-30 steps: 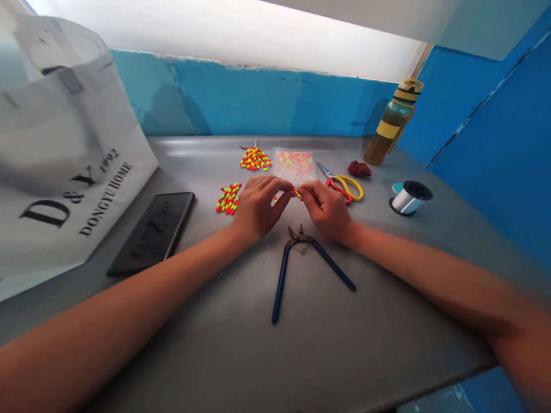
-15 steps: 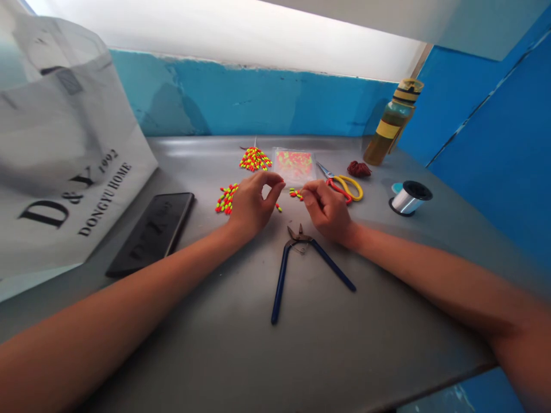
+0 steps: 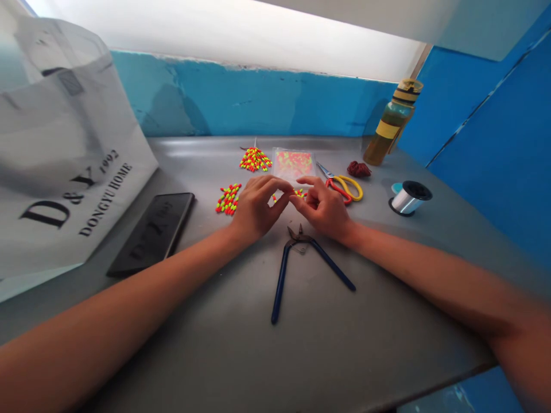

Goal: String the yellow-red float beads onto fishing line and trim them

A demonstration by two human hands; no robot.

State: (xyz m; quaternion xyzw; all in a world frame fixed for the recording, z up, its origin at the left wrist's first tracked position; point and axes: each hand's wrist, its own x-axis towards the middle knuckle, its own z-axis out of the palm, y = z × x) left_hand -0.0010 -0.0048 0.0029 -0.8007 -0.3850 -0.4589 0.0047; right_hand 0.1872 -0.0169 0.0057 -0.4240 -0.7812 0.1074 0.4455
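My left hand (image 3: 261, 207) is closed in a pinch, thumb against index finger; whatever is between the fingertips is too small to make out. Its tips meet the thumb of my right hand (image 3: 323, 211), whose index finger is stretched out apart from the thumb. Behind the fingertips, partly hidden, lie a few small red-and-yellow beads (image 3: 300, 193). A loose pile of like beads (image 3: 227, 199) rests left of my left hand. Just below the hands, pliers (image 3: 282, 282) with blue handles lie spread on the grey table (image 3: 344, 344).
Farther back are a bead tassel (image 3: 255, 159), a clear bag of beads (image 3: 294, 163), scissors (image 3: 348, 186) and dark red cord (image 3: 359, 168). A bottle (image 3: 387, 129) and a spool (image 3: 408, 199) stand right. A phone (image 3: 152, 232) and a white bag (image 3: 73, 172) occupy the left.
My hands have come together, the right moving slightly left until its thumb meets the left fingertips. The right index finger has stretched away from its thumb.
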